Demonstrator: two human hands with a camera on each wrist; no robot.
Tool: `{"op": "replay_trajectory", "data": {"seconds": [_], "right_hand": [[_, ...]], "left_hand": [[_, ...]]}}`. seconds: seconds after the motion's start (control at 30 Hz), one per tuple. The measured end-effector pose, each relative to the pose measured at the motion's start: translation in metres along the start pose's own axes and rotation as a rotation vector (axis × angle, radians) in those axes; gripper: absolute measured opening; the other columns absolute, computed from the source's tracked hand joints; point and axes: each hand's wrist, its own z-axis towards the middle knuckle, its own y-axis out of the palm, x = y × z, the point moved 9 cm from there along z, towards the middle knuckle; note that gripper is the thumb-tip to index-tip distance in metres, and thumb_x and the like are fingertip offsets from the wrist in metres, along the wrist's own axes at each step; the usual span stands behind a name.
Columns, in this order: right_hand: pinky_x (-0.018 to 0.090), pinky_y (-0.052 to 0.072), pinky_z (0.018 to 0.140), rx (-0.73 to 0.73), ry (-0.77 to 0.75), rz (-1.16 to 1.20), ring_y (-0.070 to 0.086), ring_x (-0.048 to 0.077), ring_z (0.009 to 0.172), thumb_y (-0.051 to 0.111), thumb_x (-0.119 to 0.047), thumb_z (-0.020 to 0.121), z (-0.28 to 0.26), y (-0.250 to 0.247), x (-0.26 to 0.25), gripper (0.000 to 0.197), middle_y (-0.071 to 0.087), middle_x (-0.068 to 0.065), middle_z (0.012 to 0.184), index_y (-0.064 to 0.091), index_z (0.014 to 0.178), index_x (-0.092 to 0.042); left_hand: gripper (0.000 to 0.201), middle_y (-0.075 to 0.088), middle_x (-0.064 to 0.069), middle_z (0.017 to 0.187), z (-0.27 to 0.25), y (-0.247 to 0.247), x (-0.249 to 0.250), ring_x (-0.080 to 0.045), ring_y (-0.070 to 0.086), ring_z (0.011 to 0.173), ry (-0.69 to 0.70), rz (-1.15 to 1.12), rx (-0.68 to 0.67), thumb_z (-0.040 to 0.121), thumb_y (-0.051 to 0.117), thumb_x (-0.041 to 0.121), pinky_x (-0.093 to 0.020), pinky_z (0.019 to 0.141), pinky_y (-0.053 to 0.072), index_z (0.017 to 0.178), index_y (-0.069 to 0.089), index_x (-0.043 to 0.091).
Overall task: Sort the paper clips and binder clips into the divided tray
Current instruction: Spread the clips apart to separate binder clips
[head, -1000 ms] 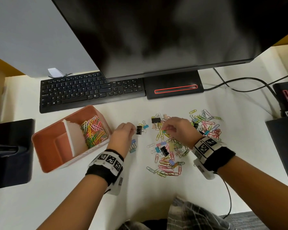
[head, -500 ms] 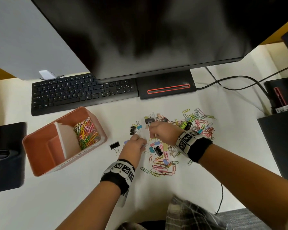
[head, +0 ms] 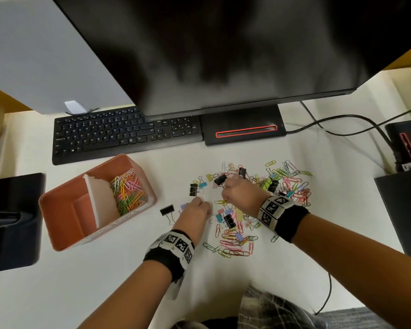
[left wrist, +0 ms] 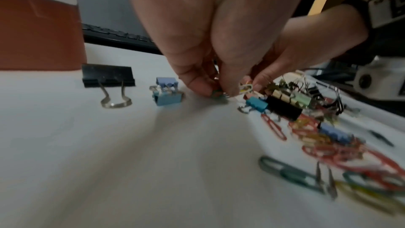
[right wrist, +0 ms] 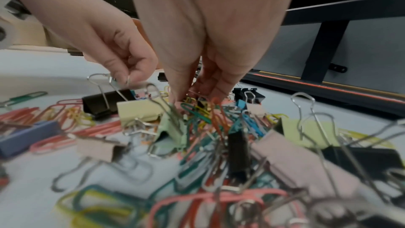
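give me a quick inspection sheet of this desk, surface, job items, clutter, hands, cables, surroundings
surface: white desk, bare toward its near edge.
job's things: orange divided tray on the left; the paper clips in the tray fill its right compartment, the left one looks empty. Mixed pile of clips loose on the desk; a black binder clip lies apart between pile and tray.
clutter: nothing seen.
grippers: left hand pinches something small at the pile's edge, the item unclear; right hand pinches a yellow paper clip.
cables: black cables run behind the monitor base to the right.
surroundings: keyboard, dark monitor.
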Motion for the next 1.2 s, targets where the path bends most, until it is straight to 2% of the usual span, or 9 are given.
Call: {"op": "replay_trajectory", "data": {"seconds": [0.13, 0.2, 0.27, 0.33, 0.43, 0.57, 0.73, 1.0, 1.2], "right_hand": [[0.032, 0.051, 0.083, 0.002, 0.004, 0.003, 0.057, 0.023, 0.099, 0.048, -0.004, 0.090, -0.003, 0.002, 0.000, 0.022, 0.060, 0.007, 0.104, 0.065, 0.102, -0.008], [0.033, 0.050, 0.082, -0.004, 0.008, 0.048, 0.056, 0.024, 0.099, 0.044, -0.006, 0.090, -0.005, 0.000, 0.001, 0.023, 0.062, 0.007, 0.101, 0.064, 0.101, -0.008], [0.035, 0.050, 0.083, -0.009, 0.016, 0.103, 0.055, 0.023, 0.099, 0.042, -0.010, 0.091, -0.008, -0.004, 0.002, 0.024, 0.063, 0.007, 0.101, 0.064, 0.101, -0.008], [0.036, 0.048, 0.085, -0.010, 0.025, 0.164, 0.053, 0.022, 0.100, 0.042, -0.014, 0.093, -0.011, -0.009, 0.002, 0.023, 0.064, 0.006, 0.101, 0.063, 0.100, -0.009], [0.032, 0.046, 0.087, 0.023, 0.022, 0.237, 0.052, 0.018, 0.098, 0.045, -0.018, 0.094, -0.017, -0.018, 0.002, 0.019, 0.064, 0.003, 0.099, 0.062, 0.097, -0.011], [0.021, 0.032, 0.080, 0.079, 0.012, 0.306, 0.046, 0.012, 0.092, 0.047, -0.015, 0.093, -0.022, -0.029, 0.003, 0.017, 0.062, 0.001, 0.098, 0.063, 0.099, -0.010], [0.018, 0.030, 0.077, 0.091, 0.026, 0.361, 0.041, 0.006, 0.086, 0.051, -0.007, 0.088, -0.023, -0.031, 0.012, 0.017, 0.063, 0.001, 0.098, 0.065, 0.097, -0.010], [0.015, 0.029, 0.076, 0.123, 0.046, 0.371, 0.042, 0.005, 0.087, 0.053, -0.007, 0.088, -0.023, -0.030, 0.018, 0.014, 0.063, 0.002, 0.097, 0.065, 0.095, -0.010], [0.024, 0.044, 0.081, 0.155, 0.087, 0.370, 0.052, 0.013, 0.091, 0.054, -0.010, 0.088, -0.030, -0.031, 0.023, 0.014, 0.065, 0.001, 0.097, 0.064, 0.096, -0.012]], "left_hand": [[0.010, 0.054, -0.005, 0.092, -0.001, -0.056, 0.004, -0.015, 0.052, 0.082, 0.023, -0.156, 0.239, 0.088, 0.052, 0.000, -0.014, 0.074, 0.036, 0.085, 0.060, 0.005], [0.008, 0.056, -0.004, 0.089, 0.004, -0.091, -0.004, -0.013, 0.052, 0.077, -0.037, -0.169, 0.371, 0.089, 0.053, 0.005, -0.006, 0.068, 0.036, 0.085, 0.060, 0.007], [0.008, 0.056, -0.003, 0.087, 0.017, -0.112, -0.016, -0.014, 0.052, 0.075, -0.107, -0.157, 0.418, 0.088, 0.054, 0.007, -0.005, 0.064, 0.033, 0.090, 0.062, 0.008], [0.014, 0.060, -0.006, 0.091, 0.035, -0.114, -0.026, -0.019, 0.055, 0.080, -0.169, -0.130, 0.361, 0.087, 0.054, 0.005, -0.013, 0.070, 0.033, 0.098, 0.063, 0.009], [0.024, 0.063, -0.009, 0.102, 0.058, -0.093, -0.037, -0.024, 0.058, 0.092, -0.248, -0.033, 0.154, 0.088, 0.053, 0.006, -0.026, 0.079, 0.041, 0.110, 0.061, 0.012], [0.027, 0.059, -0.010, 0.114, 0.073, -0.069, -0.039, -0.027, 0.055, 0.105, -0.221, 0.164, -0.063, 0.089, 0.048, 0.007, -0.032, 0.090, 0.043, 0.112, 0.060, 0.013], [0.016, 0.060, -0.008, 0.109, 0.078, -0.061, -0.033, -0.025, 0.055, 0.100, -0.136, 0.232, -0.158, 0.087, 0.056, 0.014, -0.030, 0.086, 0.043, 0.101, 0.063, 0.012], [0.019, 0.052, -0.011, 0.112, 0.070, -0.049, -0.024, -0.027, 0.053, 0.101, -0.076, 0.289, -0.253, 0.092, 0.049, 0.017, -0.030, 0.086, 0.041, 0.104, 0.062, 0.009], [0.024, 0.047, -0.013, 0.112, 0.063, -0.041, -0.023, -0.031, 0.054, 0.098, -0.134, 0.374, -0.312, 0.079, 0.052, -0.008, -0.034, 0.084, 0.047, 0.101, 0.055, 0.001]]}}
